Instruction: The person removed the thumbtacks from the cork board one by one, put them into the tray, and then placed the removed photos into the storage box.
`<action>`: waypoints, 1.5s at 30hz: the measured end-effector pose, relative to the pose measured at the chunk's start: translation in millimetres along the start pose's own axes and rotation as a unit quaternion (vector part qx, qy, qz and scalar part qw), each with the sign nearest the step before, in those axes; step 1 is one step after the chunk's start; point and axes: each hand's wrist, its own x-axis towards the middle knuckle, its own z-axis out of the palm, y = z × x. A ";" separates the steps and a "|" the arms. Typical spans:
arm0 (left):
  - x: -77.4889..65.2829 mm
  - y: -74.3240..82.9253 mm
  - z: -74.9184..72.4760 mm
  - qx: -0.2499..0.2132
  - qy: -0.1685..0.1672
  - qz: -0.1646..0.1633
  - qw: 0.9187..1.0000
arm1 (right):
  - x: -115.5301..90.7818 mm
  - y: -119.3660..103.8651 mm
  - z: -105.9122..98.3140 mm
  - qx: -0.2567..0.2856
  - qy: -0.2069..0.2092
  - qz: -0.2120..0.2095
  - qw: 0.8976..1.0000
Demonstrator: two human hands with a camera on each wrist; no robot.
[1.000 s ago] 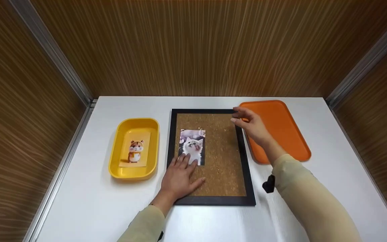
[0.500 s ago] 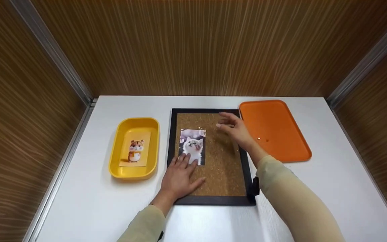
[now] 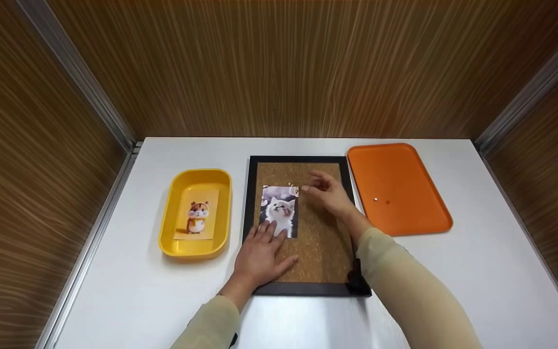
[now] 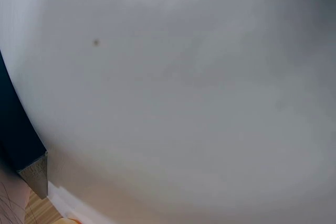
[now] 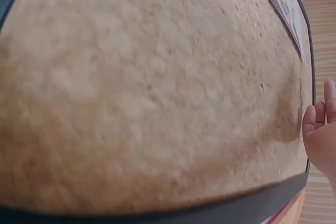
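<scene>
A photo of a white kitten (image 3: 279, 206) lies on the cork board (image 3: 320, 252), which has a black frame (image 3: 308, 289). My left hand (image 3: 258, 259) rests flat over the photo's lower part and the cork, fingers spread. My right hand (image 3: 330, 195) hovers over the cork just right of the photo's upper corner, thumb and forefinger bent toward each other; I cannot tell what is between them. Small gold specks show at the photo's top right. In the right wrist view, part of my right hand (image 5: 323, 129) shows at the edge, with the photo (image 5: 283, 6) above it.
Left of the board stands a yellow tray (image 3: 166, 232) with a hamster picture (image 3: 196, 215) in it. At the right lies an orange tray (image 3: 395, 169) with a small shiny piece (image 3: 376, 199) on it. Wood-patterned panels (image 3: 303, 68) enclose the white table (image 3: 487, 271).
My right hand has moved left from the orange tray's edge, across the cork, to beside the photo's upper right corner. My left hand has stayed on the photo.
</scene>
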 end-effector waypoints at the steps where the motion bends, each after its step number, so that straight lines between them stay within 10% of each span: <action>1: 0.0 0.2 0.0 -0.001 -0.002 -0.001 1.000 | 0.2 1.1 1.8 0.005 0.002 0.000 1.000; 45: 0.1 -1.4 2.0 0.004 0.022 0.012 1.000 | -4.9 20.7 18.2 -0.086 -0.028 -0.019 0.996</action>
